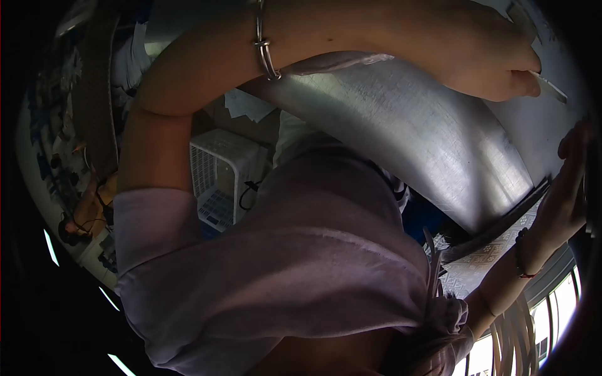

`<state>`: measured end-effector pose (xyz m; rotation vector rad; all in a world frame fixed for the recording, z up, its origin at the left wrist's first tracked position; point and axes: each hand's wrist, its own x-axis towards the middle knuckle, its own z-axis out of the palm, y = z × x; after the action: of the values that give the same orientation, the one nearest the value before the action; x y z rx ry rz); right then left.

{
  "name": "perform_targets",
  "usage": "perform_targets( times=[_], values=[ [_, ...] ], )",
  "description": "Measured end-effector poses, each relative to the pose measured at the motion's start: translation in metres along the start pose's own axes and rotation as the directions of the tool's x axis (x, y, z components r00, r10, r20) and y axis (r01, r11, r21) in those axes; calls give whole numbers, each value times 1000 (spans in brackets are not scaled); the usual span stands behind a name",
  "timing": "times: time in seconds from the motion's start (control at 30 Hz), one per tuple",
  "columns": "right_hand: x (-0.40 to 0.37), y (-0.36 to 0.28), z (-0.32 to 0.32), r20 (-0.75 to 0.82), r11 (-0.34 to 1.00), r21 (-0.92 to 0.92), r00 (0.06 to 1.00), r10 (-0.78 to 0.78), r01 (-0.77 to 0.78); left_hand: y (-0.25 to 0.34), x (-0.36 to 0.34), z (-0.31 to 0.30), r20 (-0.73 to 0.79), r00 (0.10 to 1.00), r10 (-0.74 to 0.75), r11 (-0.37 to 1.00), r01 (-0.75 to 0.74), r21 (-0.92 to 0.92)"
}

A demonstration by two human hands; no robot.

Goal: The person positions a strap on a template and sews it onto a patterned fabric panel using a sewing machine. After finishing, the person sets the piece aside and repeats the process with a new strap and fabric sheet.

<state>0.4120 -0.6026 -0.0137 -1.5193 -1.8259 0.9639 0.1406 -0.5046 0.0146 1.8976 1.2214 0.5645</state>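
Note:
My left arm reaches across the top of the view, a silver bangle (266, 56) on it. The fingers of my left hand (486, 53) are closed on a thin flat strip (552, 88) with a pale, shiny edge. Its full shape is hidden in the grip. Below that hand lies a smooth grey metal surface (407, 131). At the right edge my right hand (569, 182) is in shadow, fingers stretched upward and partly cut off by the frame. A dark beaded bracelet (520, 254) with a bit of red circles this wrist.
A white plastic basket (216, 169) stands below the metal surface, beside my torso, with papers (248, 104) near it. Patterned light material (483, 260) lies under the dark edge at right. Another person (88, 210) and cluttered things show at far left.

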Motion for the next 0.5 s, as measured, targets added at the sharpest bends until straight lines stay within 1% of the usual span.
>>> perform_targets(
  times=[0.03,0.07,0.1,0.13,0.17,0.2,0.23,0.27,0.3,0.33,0.4,0.43,0.47,0.5],
  values=[
    [3,-37,27,9,1000,-6,1000,12,-12,-2,-2,-4,11,1000,0,1000,0,-10],
    [1,-35,26,17,1000,-13,1000,23,-23,-2,-1,-3,23,1000,1,1000,-1,-19],
    [2,-42,39,339,992,123,939,-49,7,-2,0,-1,36,999,3,1000,-2,-28],
    [2,-51,58,610,966,259,777,-156,-9,1,-3,-1,49,999,7,999,-5,-37],
    [-6,-60,86,555,928,370,791,-258,43,1,-6,-4,60,998,13,999,-11,-44],
    [-14,-64,110,489,876,473,797,-355,100,-9,-16,-25,68,997,20,999,-16,-51],
    [-20,-69,118,487,877,469,798,-355,104,-9,-18,-27,77,997,25,998,-21,-58],
    [-27,-73,122,491,816,573,763,-421,81,-11,-14,-26,84,996,29,998,-24,-63],
    [-32,-77,123,486,743,668,726,-487,51,4,-12,-6,90,995,32,997,-26,-69],
    [-35,-77,119,489,743,667,722,-489,52,5,-12,-4,95,995,32,997,-24,-75],
    [-38,-79,106,524,672,728,522,-674,136,5,-19,-10,107,994,31,996,-22,-91],
    [-39,-84,103,552,697,708,523,-649,117,5,-20,-11,115,993,32,995,-20,-102],
    [-39,-85,101,554,700,705,527,-644,114,-4,-28,-28,128,991,35,993,-21,-113],
    [-40,-86,100,540,687,719,541,-645,102,-3,-29,-29,143,989,40,992,-22,-125]
  ],
)
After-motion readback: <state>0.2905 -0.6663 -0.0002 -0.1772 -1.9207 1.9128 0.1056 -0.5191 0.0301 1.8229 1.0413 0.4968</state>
